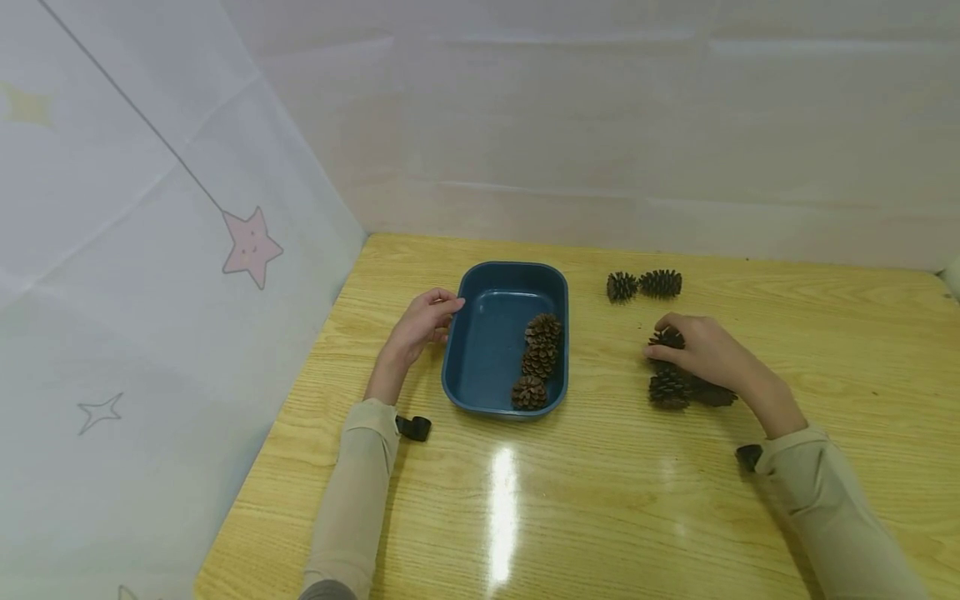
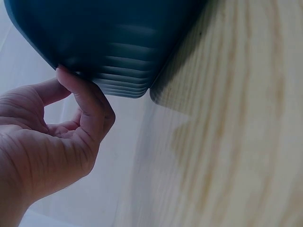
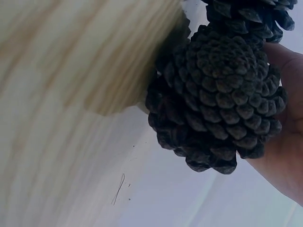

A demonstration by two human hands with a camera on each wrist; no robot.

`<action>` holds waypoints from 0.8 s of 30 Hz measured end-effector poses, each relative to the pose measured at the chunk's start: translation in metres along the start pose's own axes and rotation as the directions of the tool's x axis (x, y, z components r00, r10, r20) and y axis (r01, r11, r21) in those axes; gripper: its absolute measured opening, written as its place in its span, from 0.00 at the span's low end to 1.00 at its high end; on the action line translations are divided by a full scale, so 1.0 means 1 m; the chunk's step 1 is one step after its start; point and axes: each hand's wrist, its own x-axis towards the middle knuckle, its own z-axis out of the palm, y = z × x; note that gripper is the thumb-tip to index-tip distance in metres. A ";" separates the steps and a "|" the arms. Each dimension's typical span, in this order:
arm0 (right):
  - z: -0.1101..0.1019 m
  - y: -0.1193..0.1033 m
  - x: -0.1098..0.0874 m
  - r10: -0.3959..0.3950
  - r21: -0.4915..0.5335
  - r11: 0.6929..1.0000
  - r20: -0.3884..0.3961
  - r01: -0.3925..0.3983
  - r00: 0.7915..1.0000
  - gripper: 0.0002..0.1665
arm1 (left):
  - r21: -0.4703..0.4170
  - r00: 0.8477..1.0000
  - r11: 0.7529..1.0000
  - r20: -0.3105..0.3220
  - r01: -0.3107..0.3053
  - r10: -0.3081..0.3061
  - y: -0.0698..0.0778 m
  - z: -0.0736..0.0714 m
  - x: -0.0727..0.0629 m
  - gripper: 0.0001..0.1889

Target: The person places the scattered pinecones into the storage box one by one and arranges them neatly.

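Note:
A dark blue rectangular basin (image 1: 480,350) stands on the table, with 3 brown pine cones (image 1: 539,361) along its right inner side. My left hand (image 1: 423,327) holds the basin's left rim between thumb and fingers; the left wrist view shows the fingertips at the basin's edge (image 2: 28,35). To the right, my right hand (image 1: 705,350) grips a dark pine cone (image 1: 667,337), its thumb and fingers on either side. Just below that hand lie more pine cones (image 1: 670,390), partly hidden. A large pine cone (image 3: 222,90) fills much of the right wrist view.
Two more pine cones (image 1: 643,285) lie side by side at the back of the wooden table (image 1: 585,500). A pale cloth backdrop (image 1: 555,125) rises behind the table and along its left edge.

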 end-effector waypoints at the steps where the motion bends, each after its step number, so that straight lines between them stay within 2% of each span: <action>1: -0.001 0.000 0.000 -0.001 -0.004 1.000 -0.001 0.001 1.000 0.32 | 0.001 1.000 1.000 -0.001 -0.001 0.001 0.000 0.000 0.000 0.11; 24: -0.009 -0.001 0.005 0.011 0.008 1.000 -0.019 -0.011 1.000 0.32 | 0.003 1.000 1.000 -0.009 0.001 -0.001 -0.001 0.001 0.001 0.10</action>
